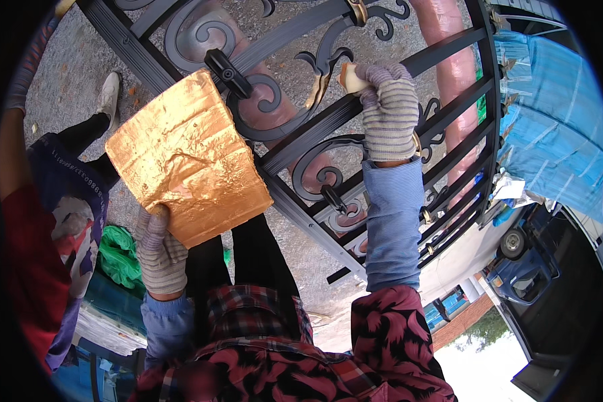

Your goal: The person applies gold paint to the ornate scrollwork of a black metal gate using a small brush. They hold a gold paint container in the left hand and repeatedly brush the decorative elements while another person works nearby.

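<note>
My left hand [161, 251], in a striped grey knit glove, grips the lower edge of a square board [191, 157] coated in shiny, wrinkled gold paint. The board is tilted over the corner of a black iron gate [315, 137] with scrollwork. My right hand [388, 110], gloved alike, is closed around a small cream-coloured sponge-like pad [354, 78] with an orange-gold end. That hand is over a black gate bar, near a leaf ornament [318, 84] partly coloured gold. Whether the pad touches the metal I cannot tell.
At the left stands another person [40, 228] in a red sleeve and a purple garment, a gloved hand at the upper left. Pink wrapped rolls [442, 40] lie under the gate. Blue sheeting [549, 114], a blue vehicle [526, 271] and a green bag [119, 254] are around.
</note>
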`<state>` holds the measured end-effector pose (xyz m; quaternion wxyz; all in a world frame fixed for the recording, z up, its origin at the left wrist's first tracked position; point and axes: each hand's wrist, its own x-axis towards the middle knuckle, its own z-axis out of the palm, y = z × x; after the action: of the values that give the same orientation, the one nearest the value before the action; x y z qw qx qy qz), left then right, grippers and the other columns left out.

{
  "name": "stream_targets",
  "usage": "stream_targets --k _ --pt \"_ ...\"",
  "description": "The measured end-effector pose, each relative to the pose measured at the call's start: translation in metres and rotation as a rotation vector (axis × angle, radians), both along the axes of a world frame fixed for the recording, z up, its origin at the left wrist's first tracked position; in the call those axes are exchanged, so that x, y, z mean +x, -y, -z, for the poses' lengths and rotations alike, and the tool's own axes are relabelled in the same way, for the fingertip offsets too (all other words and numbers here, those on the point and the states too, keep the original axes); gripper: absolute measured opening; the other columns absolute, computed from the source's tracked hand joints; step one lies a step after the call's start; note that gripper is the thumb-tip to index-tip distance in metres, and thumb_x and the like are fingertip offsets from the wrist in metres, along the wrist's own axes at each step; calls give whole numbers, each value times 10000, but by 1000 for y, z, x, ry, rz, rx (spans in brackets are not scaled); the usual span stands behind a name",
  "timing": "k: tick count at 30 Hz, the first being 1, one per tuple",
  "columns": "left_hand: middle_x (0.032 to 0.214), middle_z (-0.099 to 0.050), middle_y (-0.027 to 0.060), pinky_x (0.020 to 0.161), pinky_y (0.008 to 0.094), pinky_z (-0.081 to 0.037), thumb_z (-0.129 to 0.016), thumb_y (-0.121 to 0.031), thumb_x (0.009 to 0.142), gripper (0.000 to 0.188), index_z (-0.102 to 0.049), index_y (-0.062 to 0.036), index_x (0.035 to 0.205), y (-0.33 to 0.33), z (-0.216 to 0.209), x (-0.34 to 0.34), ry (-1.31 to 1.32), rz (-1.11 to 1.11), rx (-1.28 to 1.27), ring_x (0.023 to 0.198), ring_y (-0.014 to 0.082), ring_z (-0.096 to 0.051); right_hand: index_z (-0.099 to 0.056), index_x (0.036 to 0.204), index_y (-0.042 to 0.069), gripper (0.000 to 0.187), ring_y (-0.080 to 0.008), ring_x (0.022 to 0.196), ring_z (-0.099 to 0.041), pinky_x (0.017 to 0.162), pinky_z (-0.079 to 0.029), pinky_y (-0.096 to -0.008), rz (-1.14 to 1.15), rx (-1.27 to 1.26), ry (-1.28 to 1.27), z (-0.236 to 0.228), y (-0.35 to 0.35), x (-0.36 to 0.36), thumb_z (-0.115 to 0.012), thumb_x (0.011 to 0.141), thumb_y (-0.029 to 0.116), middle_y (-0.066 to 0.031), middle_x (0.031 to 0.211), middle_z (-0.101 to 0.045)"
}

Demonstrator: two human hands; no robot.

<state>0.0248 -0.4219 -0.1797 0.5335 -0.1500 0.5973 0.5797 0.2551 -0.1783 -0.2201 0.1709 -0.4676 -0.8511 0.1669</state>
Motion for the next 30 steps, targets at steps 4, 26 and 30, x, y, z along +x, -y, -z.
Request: stream_targets --k 4,26,30 --pt "1072 -586 74 648 218 -489 -653 -212 802 441 -505 -47 1184 -4 -3 8 -39 -94 -20 918 176 -603 -626 950 60 327 -267 826 -573 721 -485 -333 -20 -14 -107 6 -6 -6 -608 663 -97 -123 918 -565" --pt "977 -625 48 427 128 -371 -625 -200 828 408 -503 -21 1174 -9 -4 4 -59 -84 -64 525 49 -536 -616 984 33 340 -273 797 -607 697 -523 -334 3 150 190 9 -19 -24 -614 674 -106 -136 925 -586" --pt "1022 -607 44 438 143 -377 -640 -194 816 424 -505 -30 1184 17 5 -8 46 58 -34 681 92 -582 -642 945 81 317 -307 836 -582 719 -485 -382 222 -28 -108 11 -15 -14 -717 638 82 -127 884 -612"
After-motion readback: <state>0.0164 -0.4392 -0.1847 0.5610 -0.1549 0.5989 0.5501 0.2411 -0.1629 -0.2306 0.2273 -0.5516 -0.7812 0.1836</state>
